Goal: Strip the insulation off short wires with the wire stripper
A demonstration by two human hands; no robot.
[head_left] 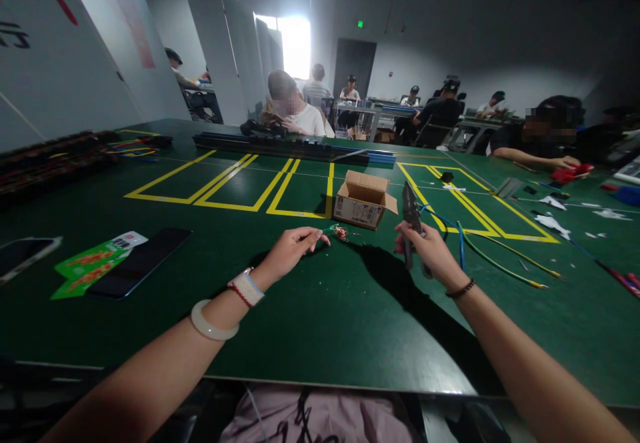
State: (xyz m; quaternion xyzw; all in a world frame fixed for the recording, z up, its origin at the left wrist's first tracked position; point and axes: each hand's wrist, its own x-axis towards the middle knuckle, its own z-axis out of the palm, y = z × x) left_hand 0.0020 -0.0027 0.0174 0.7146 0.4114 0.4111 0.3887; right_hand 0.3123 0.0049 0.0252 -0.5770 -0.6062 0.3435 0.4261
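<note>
Near the middle of the green table (310,323), my left hand (295,249) pinches a thin green wire (329,230). A tangle of fine copper strands (342,233) lies just beyond those fingertips; whether it is joined to the wire I cannot tell. My right hand (429,249) is closed around dark hand pliers (411,206), their jaws pointing up and away from me. Between the two hands, a little farther off, stands a small open cardboard box (359,211). To the right of the pliers lie a blue cable (461,246) and a green-yellow cable (505,266).
A dark phone (145,263) and green packets (83,269) lie at the left. Yellow tape (230,208) marks rectangles across the table. Long dark rails (280,146) run along the back. White scraps (553,224) are scattered at right, where a person (545,143) handles something red.
</note>
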